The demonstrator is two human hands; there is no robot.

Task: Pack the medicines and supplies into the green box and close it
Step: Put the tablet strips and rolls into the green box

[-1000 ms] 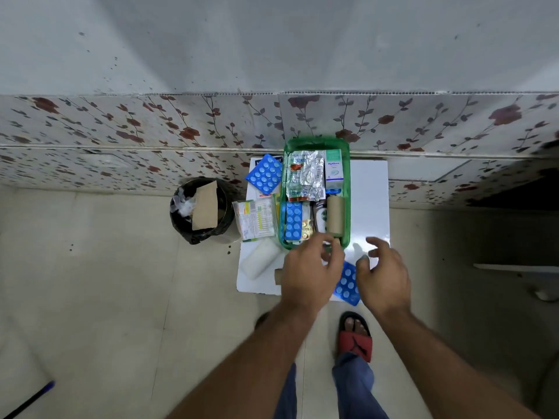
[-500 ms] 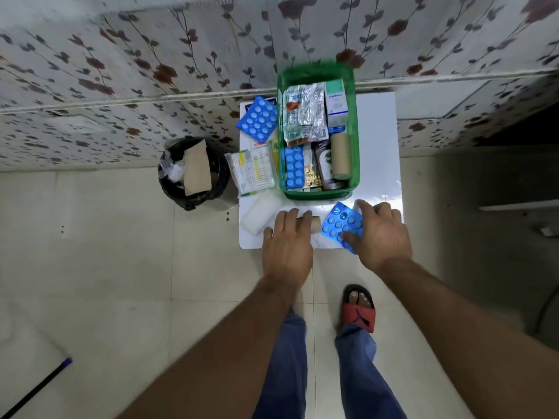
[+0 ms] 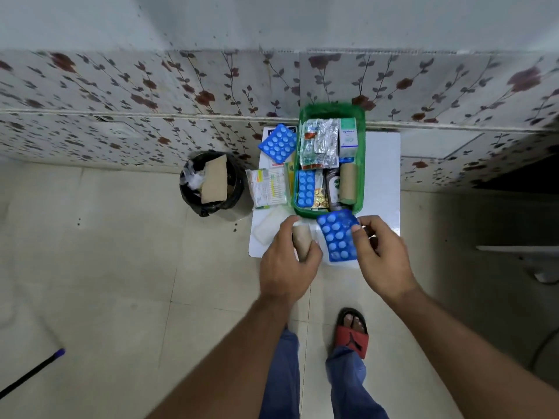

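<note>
The open green box [image 3: 361,164] stands on a small white table [image 3: 382,176] against the wall. It holds silver foil strips, a white carton, a blue blister pack, a dark bottle and a tan bandage roll. My left hand [image 3: 287,267] is closed around a second tan bandage roll [image 3: 302,237], just in front of the box. My right hand [image 3: 384,258] pinches a blue blister pack [image 3: 338,238] by its right edge, lifted off the table. Left of the box lie another blue blister pack [image 3: 277,144], a yellow-green tablet strip packet [image 3: 268,187] and a white gauze pad [image 3: 267,226].
A black bin [image 3: 211,182] with cardboard and plastic stands on the floor left of the table. My legs and a red sandal [image 3: 352,332] are below the hands. A dark stick with a blue tip [image 3: 30,371] lies at lower left. Floral wall panels run behind.
My left hand has closed on the bandage roll and lifted it from the table. My right hand has picked the blue blister pack up off the table edge. The camera has tilted up.
</note>
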